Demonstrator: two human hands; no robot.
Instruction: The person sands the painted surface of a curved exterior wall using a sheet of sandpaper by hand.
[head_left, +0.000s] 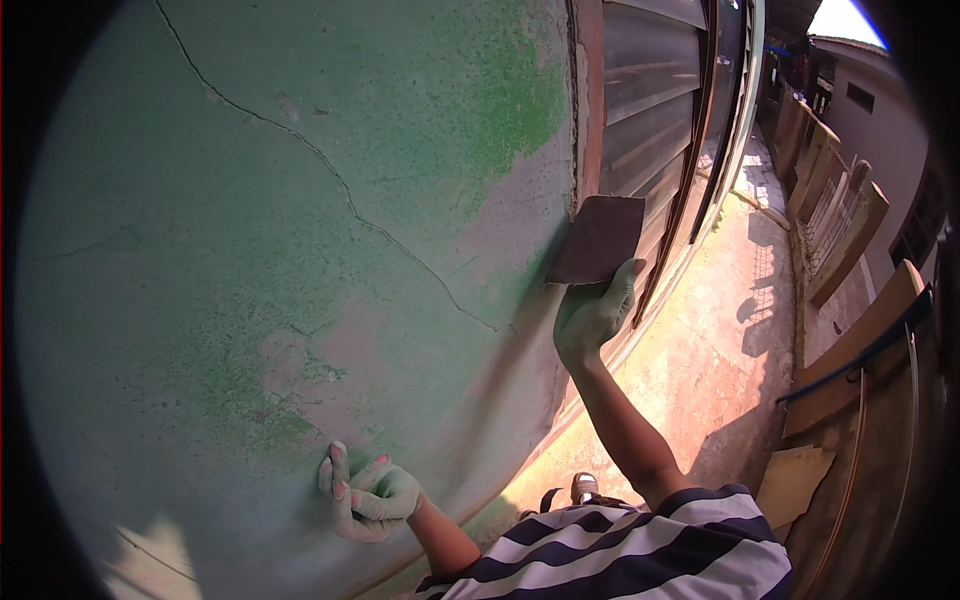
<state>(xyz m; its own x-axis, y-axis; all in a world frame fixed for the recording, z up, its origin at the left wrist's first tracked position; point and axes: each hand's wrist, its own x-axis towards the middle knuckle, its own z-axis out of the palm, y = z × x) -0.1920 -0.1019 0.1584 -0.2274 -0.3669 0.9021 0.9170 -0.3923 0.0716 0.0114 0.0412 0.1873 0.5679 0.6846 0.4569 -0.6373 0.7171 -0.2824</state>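
Observation:
My right hand (592, 322), coated in pale dust, grips a dark brown sheet of sandpaper (600, 240) by its lower edge, the thumb on the near face. The sheet is beside the wall's right edge, at the window frame; whether it touches the wall I cannot tell. Lower left, my left hand (375, 499) is dusty too, its fingers loosely bent and apart, with nothing seen in it. It is close to the green painted wall (247, 225). Greyish patches (345, 352) show where paint is worn away, and a long crack (352, 206) runs diagonally down the wall.
Louvred window slats (649, 97) in a reddish-brown wooden frame (590, 97) adjoin the wall at right. Beyond runs a sunlit concrete walkway (697, 330), bordered by a low wall (847, 240). Boards (847, 367) and a broken pale panel (795, 476) are at my right.

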